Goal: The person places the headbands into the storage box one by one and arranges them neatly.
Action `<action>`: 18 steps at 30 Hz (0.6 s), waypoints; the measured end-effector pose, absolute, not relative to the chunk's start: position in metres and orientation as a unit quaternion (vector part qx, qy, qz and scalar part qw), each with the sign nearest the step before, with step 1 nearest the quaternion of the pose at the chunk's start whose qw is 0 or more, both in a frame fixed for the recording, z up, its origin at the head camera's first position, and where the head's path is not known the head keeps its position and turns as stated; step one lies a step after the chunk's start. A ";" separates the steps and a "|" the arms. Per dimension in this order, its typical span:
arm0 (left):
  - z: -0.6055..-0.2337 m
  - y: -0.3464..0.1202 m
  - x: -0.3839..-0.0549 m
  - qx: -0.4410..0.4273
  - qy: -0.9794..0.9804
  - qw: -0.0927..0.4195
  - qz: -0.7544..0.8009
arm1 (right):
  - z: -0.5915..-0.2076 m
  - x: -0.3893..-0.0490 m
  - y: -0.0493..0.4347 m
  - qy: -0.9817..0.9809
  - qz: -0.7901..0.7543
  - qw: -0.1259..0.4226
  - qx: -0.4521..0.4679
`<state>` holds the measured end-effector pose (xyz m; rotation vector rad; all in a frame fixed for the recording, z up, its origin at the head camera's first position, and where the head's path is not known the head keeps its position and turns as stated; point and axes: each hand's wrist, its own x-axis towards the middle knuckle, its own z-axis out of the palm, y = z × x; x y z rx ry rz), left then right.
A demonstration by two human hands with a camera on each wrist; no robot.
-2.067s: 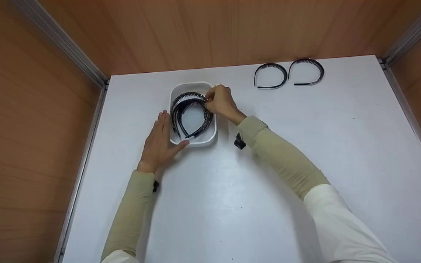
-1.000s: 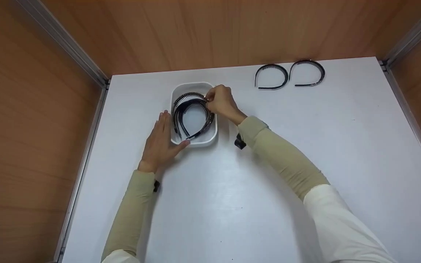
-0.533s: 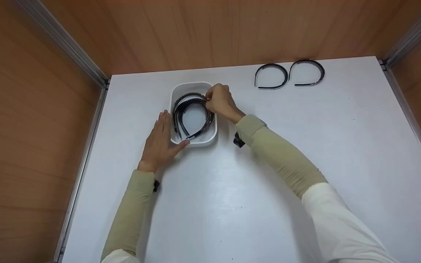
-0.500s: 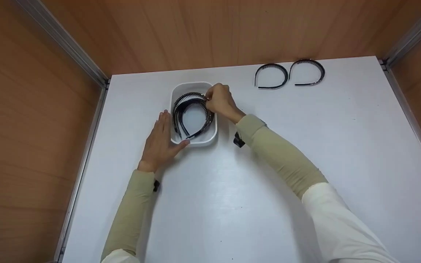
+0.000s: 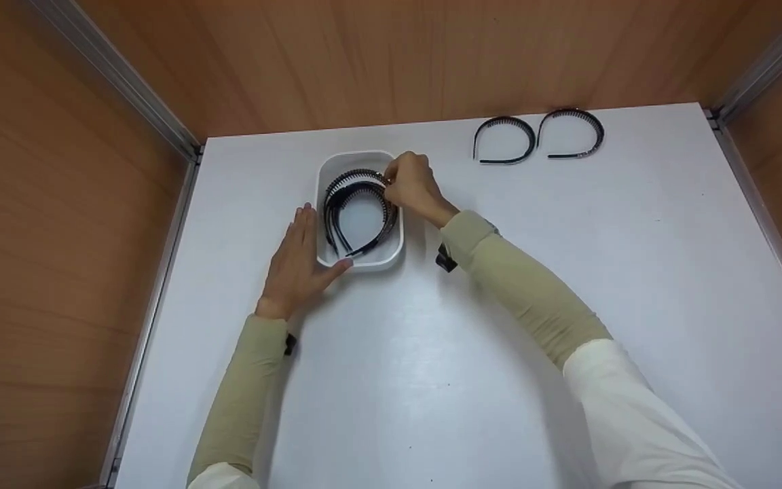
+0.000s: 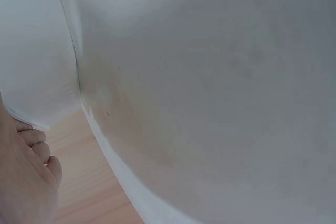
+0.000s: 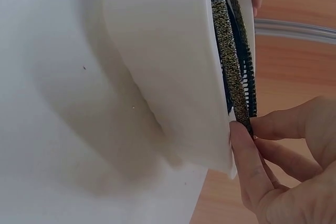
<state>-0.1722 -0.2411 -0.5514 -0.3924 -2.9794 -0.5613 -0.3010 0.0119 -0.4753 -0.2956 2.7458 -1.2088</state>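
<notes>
A white plastic tub point(image 5: 358, 266) on the table holds several dark toothed headbands point(image 5: 372, 241), stacked and overlapping. My left hand point(image 5: 289, 265) lies along the tub's left side with straight fingers, its thumb at the near left corner. At the far right of the tub, my right hand point(image 5: 411, 187) pinches a headband between thumb and fingers. In the right wrist view this headband point(image 7: 231, 61) has a glittery gold and black band, and the right hand point(image 7: 286, 166) grips its end at the tub rim. The left wrist view shows the left hand's fingers point(image 6: 39, 153) against the tub wall point(image 6: 37, 51).
Two more black headbands lie near the table's back edge, one on the left point(image 5: 505, 161) and one on the right point(image 5: 571, 155). Wood panels point(image 5: 432, 61) rise behind and at both sides of the white table point(image 5: 499, 407).
The right hand has shifted very slightly up and right with the pinched headband, and the headbands in the tub have moved a little with it. My left hand stays in place.
</notes>
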 end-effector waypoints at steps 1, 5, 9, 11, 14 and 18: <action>-0.551 -0.241 -0.172 -0.127 -0.974 0.040 -0.184 | -0.476 -0.301 0.012 0.909 -0.399 0.063 -0.099; -0.552 -0.240 -0.171 -0.125 -0.974 0.034 -0.187 | -0.478 -0.300 0.011 0.907 -0.402 0.068 -0.104; -0.553 -0.240 -0.171 -0.124 -0.974 0.030 -0.190 | -0.480 -0.300 0.009 0.905 -0.405 0.076 -0.103; -0.553 -0.240 -0.171 -0.124 -0.973 0.031 -0.192 | -0.480 -0.300 0.009 0.904 -0.407 0.075 -0.104; -0.552 -0.240 -0.170 -0.125 -0.973 0.035 -0.192 | -0.480 -0.300 0.009 0.903 -0.409 0.069 -0.107; -0.551 -0.241 -0.171 -0.126 -0.973 0.039 -0.189 | -0.478 -0.300 0.010 0.903 -0.408 0.062 -0.118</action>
